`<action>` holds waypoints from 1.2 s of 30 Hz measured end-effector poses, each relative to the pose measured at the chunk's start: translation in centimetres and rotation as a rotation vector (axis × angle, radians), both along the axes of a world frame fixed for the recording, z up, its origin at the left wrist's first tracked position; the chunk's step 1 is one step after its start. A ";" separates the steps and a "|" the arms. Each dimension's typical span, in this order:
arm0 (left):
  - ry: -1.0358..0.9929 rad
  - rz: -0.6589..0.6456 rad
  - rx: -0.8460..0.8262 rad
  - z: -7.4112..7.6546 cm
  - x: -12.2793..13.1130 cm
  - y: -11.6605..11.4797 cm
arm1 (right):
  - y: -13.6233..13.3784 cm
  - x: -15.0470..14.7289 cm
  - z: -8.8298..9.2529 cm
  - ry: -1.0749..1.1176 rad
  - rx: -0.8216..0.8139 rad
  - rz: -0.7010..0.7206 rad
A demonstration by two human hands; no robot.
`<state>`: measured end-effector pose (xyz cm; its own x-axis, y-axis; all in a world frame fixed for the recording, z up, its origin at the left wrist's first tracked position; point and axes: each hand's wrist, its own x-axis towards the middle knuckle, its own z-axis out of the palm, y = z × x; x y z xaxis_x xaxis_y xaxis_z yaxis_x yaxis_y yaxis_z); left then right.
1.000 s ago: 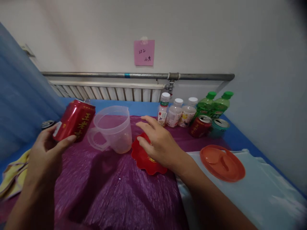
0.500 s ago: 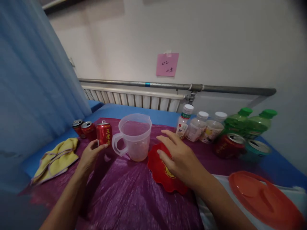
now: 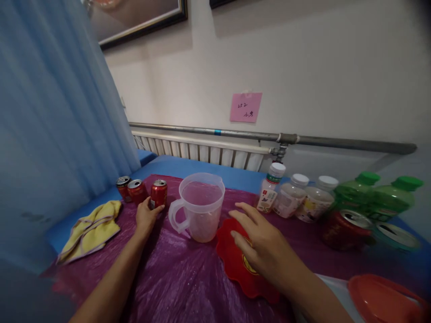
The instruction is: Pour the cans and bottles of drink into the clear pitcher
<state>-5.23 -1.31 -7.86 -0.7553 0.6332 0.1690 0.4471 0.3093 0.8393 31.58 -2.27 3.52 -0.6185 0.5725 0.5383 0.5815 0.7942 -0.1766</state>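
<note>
Can (image 3: pixel 159 194) upright in left hand (image 3: pixel 146 218), long axis vertical, top up.

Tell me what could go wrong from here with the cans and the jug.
The left grip holds a red can close to two other cans; a sideways nudge might topple one.
The jug has its handle turned toward the left arm, which could catch it.
The purple sheet under the jug is wrinkled, so dragging it might shift the jug.
</note>
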 end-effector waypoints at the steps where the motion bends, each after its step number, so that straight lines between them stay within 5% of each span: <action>1: 0.004 0.001 -0.014 -0.1 0.0 0.0 | 0.0 -0.1 0.0 -0.004 0.005 0.005; 25: 0.030 0.284 -0.088 -0.8 -0.3 -0.2 | -0.2 -0.4 -0.3 -0.093 -0.052 0.001; 36: 0.033 0.315 0.000 -1.4 -1.3 -0.7 | 0.1 -0.4 -0.5 -0.066 -0.100 0.031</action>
<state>-6.53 -2.00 -9.29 -0.9084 0.3690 0.1966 0.3564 0.4374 0.8257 31.21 -2.15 2.99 -0.6691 0.6012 0.4368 0.5695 0.7924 -0.2183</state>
